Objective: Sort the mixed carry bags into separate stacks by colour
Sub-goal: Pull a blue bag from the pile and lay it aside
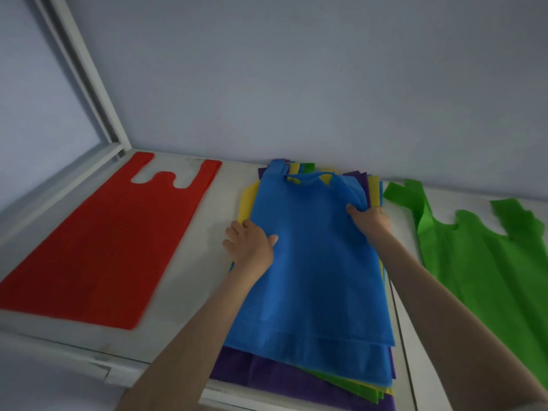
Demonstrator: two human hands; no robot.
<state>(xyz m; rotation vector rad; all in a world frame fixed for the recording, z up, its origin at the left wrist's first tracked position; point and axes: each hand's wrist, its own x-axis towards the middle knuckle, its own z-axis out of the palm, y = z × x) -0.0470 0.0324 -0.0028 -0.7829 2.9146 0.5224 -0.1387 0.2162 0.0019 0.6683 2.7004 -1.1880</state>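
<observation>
On a white table (189,280) against a pale wall (296,84), the left hand (249,244) and the right hand (369,219) each gripped the blue carry bag (320,262) atop the mixed stack (267,372).

The white table (207,203) carries a red bag (103,247), mixed pile (296,378) and green bag (489,262).

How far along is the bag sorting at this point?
Early. Done: a red bag lies alone on the left and a green bag on the right. In hand: the left hand and right hand grip the blue bag. Left: the mixed pile beneath, showing purple, yellow and green.
</observation>
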